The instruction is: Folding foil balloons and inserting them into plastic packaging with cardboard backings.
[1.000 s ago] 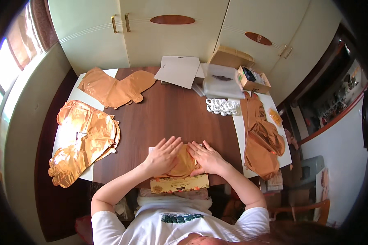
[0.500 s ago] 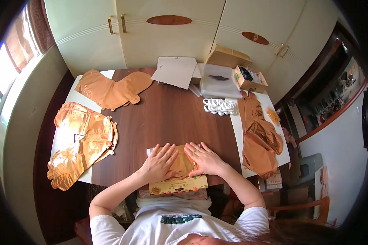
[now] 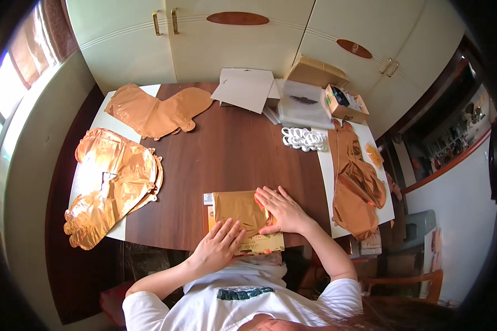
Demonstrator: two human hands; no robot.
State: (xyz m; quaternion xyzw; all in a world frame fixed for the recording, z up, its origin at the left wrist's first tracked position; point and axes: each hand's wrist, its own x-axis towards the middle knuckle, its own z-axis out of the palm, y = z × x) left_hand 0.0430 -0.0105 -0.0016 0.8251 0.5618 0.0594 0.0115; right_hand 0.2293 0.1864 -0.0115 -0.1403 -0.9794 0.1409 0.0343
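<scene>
We lay our right grip (image 3: pixel 284 213) flat and outstretched on the right side of the folded gold foil (image 3: pixel 233 207), which sits atop a printed card (image 3: pixel 270 243) at the near edge of the brown surface (image 3: pixel 237 151); our left grip (image 3: pixel 221 246), likewise uncurled, overlaps the foil's near left corner, whether touching, we cannot tell
</scene>
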